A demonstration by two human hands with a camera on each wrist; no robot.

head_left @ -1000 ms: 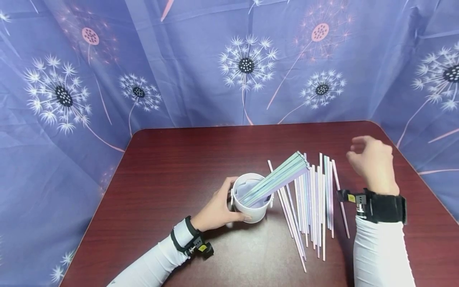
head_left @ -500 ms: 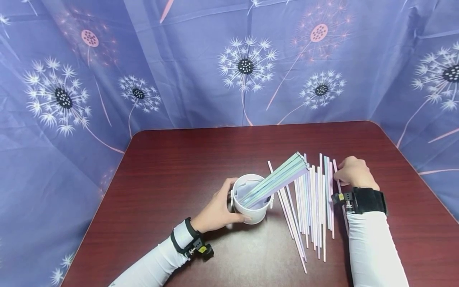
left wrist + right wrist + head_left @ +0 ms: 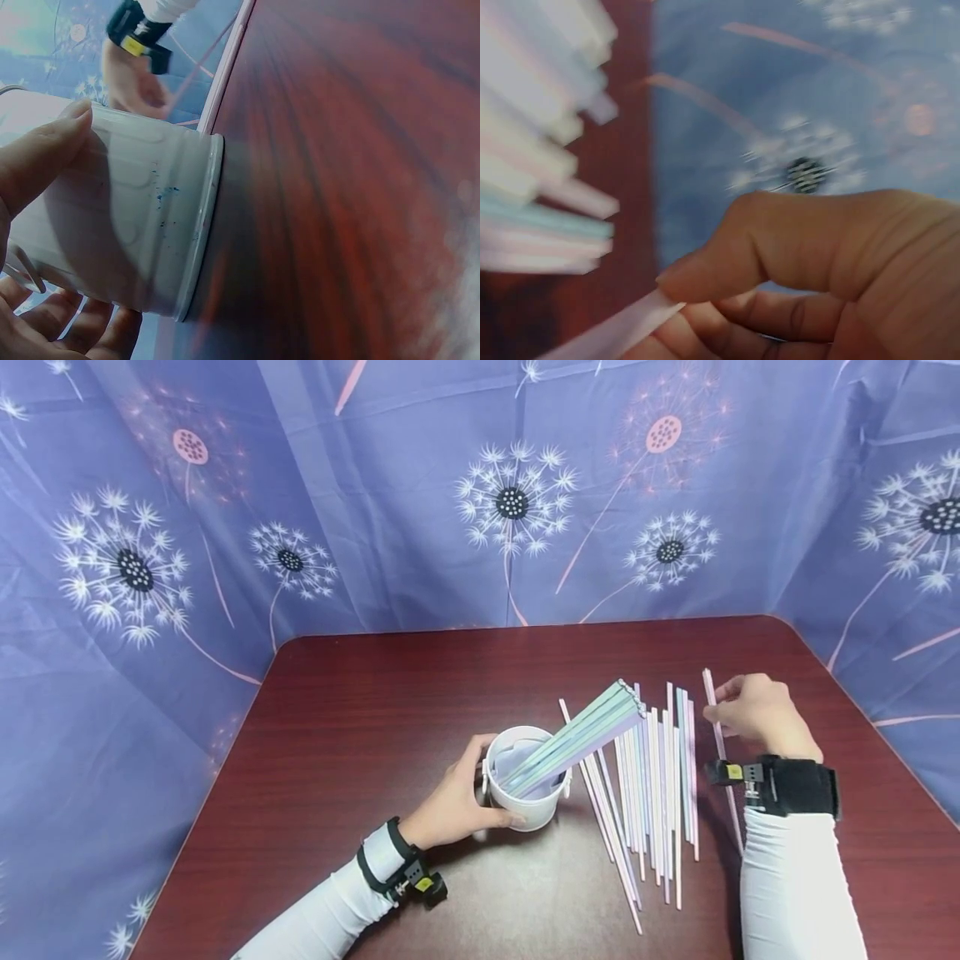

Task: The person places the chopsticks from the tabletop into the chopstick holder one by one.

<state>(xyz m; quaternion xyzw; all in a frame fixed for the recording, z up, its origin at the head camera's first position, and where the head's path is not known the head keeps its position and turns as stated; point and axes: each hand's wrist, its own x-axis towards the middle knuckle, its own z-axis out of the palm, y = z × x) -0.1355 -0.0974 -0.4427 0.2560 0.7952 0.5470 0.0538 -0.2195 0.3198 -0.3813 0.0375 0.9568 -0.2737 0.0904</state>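
Observation:
A small white bucket [image 3: 531,811] stands at the middle of the table, and my left hand [image 3: 457,802] grips its side, thumb in front and fingers around the back. Inside it leans a bundle of green and lilac paper straws [image 3: 577,739], tilted to the right. My right hand [image 3: 761,714] pinches one pale pink straw [image 3: 718,731] between thumb and fingers, raised a little off the table at the right. In the right wrist view the pinched straw [image 3: 619,330] runs down to the lower left; its far end is out of frame.
Several loose pastel straws [image 3: 660,793] lie side by side on the dark red table [image 3: 360,718], between the bucket and my right hand. A blue curtain with dandelion prints [image 3: 420,485] hangs behind the table and at its sides.
My right hand came down from the right to the outermost straw, pinched it and lifted it slightly away from the others. The left hand and bucket stay in place.

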